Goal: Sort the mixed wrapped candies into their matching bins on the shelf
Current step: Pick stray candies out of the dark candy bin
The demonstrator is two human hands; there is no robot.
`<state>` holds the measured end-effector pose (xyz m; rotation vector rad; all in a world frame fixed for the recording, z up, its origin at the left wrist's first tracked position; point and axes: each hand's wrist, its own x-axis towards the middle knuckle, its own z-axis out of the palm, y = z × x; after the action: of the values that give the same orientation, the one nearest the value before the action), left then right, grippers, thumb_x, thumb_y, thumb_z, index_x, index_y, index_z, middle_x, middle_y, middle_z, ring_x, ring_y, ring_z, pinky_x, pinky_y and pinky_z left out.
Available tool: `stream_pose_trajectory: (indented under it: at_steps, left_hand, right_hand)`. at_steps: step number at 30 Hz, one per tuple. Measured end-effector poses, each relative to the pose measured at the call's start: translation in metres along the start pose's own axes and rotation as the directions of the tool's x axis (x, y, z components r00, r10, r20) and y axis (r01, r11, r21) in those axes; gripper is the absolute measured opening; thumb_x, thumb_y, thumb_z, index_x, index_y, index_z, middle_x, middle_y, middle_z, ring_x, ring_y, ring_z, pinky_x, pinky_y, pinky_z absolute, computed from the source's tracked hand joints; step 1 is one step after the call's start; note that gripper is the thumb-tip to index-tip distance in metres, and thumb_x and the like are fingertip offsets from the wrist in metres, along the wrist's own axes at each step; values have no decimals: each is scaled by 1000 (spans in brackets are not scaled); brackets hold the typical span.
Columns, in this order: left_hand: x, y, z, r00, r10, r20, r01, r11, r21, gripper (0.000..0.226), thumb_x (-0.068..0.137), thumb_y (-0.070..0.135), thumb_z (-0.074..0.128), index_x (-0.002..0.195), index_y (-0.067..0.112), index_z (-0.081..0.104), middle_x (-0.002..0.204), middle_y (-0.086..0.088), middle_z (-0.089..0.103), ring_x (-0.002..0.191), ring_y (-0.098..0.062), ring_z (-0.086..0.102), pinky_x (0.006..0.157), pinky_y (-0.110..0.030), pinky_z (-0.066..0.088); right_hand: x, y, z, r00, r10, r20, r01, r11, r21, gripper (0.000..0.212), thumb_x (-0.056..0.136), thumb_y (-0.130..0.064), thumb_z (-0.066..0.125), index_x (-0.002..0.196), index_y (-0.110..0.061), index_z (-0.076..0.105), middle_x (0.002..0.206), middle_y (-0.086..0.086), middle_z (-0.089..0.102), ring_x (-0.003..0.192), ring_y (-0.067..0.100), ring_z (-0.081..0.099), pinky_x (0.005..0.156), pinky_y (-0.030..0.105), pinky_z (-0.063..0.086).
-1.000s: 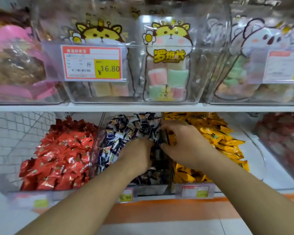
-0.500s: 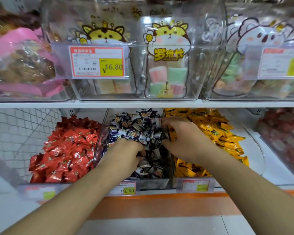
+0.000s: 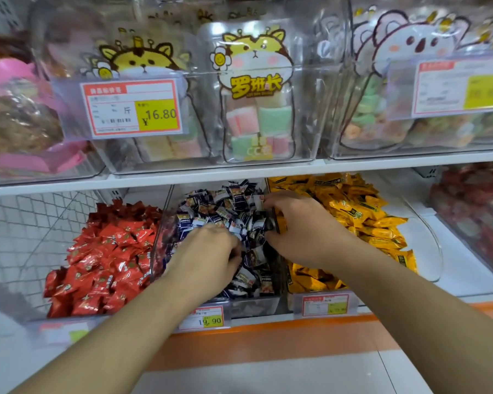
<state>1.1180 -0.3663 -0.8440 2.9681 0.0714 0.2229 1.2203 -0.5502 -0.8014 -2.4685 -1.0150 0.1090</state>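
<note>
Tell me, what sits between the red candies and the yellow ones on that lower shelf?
In the head view, a clear bin of dark blue-and-white wrapped candies lies between them; both hands reach into it.

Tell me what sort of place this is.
Most likely a shop's bulk candy aisle: clear bins of red candies and yellow candies on a white shelf, with price tags clipped to the fronts.

1. Left hand: bare, with no glove, ring or wristband to be seen.
2. Left forearm: uncovered along its whole visible length; no sleeve edge enters the view.
3. Right hand: bare and unadorned.
4. Right forearm: likewise sleeveless as far as the lower right corner, with no watch or bracelet at the wrist.
</note>
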Motion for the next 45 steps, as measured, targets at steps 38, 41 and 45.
stream_pose_trajectory:
  at_steps: [38, 41, 45]
  left_hand:
    - [25, 5, 18, 962, -111, 248, 213, 876, -432, 17, 97, 18, 65, 96, 32, 75, 83, 3, 73, 54, -16, 62, 43, -24, 42]
    - [22, 8, 13, 967, -156, 200, 233, 859, -457, 15, 97, 21, 69, 92, 34, 75, 83, 10, 72, 67, -9, 65, 51, -17, 44]
    - [12, 3, -7, 952, -299, 64, 265, 704, -659, 18, 94, 17, 72, 92, 33, 78, 83, 8, 74, 66, 0, 63, 60, -13, 48]
  right_hand:
    - [3, 5, 7, 999, -21, -32, 21, 1000, 3, 54, 91, -25, 67, 142, -21, 52, 149, -6, 48, 138, 20, 46, 110, 38, 46]
    - [3, 5, 6, 999, -17, -28, 17, 1000, 0, 53, 91, -25, 68, 142, -22, 53, 149, -6, 48, 137, 20, 46, 110, 37, 47]
    - [4, 5, 5, 999, -19, -30, 19, 1000, -12, 52, 91, -27, 69, 140, -21, 54, 146, -7, 49, 135, 19, 48, 108, 34, 47]
